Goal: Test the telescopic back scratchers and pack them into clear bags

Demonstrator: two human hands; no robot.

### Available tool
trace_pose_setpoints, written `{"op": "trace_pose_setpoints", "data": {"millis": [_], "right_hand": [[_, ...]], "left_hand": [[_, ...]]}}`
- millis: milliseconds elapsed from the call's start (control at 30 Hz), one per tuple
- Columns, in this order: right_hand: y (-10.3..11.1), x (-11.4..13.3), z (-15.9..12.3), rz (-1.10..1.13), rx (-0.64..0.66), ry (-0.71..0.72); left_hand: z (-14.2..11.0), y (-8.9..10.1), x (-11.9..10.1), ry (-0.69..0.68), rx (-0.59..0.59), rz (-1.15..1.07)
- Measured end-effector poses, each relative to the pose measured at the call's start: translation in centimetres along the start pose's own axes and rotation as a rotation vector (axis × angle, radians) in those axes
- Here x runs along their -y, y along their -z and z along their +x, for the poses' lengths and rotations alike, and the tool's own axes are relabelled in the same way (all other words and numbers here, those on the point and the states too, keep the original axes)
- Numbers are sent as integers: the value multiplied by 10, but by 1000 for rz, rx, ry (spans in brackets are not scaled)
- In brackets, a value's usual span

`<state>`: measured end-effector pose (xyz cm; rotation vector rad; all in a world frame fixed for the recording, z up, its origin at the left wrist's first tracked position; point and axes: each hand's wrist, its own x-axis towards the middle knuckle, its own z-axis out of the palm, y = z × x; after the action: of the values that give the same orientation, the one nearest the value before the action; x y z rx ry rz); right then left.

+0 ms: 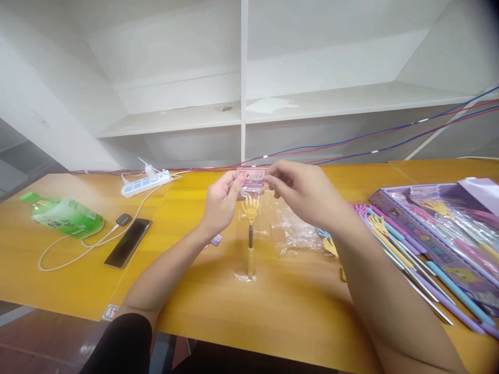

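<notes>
Both my hands hold up a clear plastic bag by its pink header card (251, 176) above the wooden table (280, 311). My left hand (221, 200) pinches the card's left end. My right hand (302, 189) pinches its right end. Inside the bag hangs a yellow hand-shaped back scratcher (250, 228), its claw up and its handle pointing down to the table.
Empty clear bags (292, 234) lie right of it. Several loose back scratchers (409, 254) and a purple display box (448, 228) fill the right side. At the left lie a phone (128, 249) on a cable, a green pouch (64, 215) and a power strip (146, 183).
</notes>
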<state>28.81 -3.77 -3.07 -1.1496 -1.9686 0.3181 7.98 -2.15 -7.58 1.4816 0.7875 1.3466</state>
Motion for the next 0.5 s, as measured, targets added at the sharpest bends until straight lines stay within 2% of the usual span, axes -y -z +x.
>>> {"op": "trace_pose_setpoints", "data": {"millis": [100,233,333,400,433,500], "right_hand": [[-3,2,-10,-106,26,-91],[-43,10,-48,-4,336,-266],[-66,10,-80,163,400,-352],[-56,3,-97,194,371,-375],[-42,-4,-105,172,324,-376],[2,-24,-118,47,185,-383]], "left_hand": [[2,5,5,19,-35,66],[3,6,7,47,-54,67],[3,5,-2,69,-45,10],[3,8,-12,51,-30,-38],[4,9,-16,35,-12,-41],[6,14,-25,-8,-5,-42]]}}
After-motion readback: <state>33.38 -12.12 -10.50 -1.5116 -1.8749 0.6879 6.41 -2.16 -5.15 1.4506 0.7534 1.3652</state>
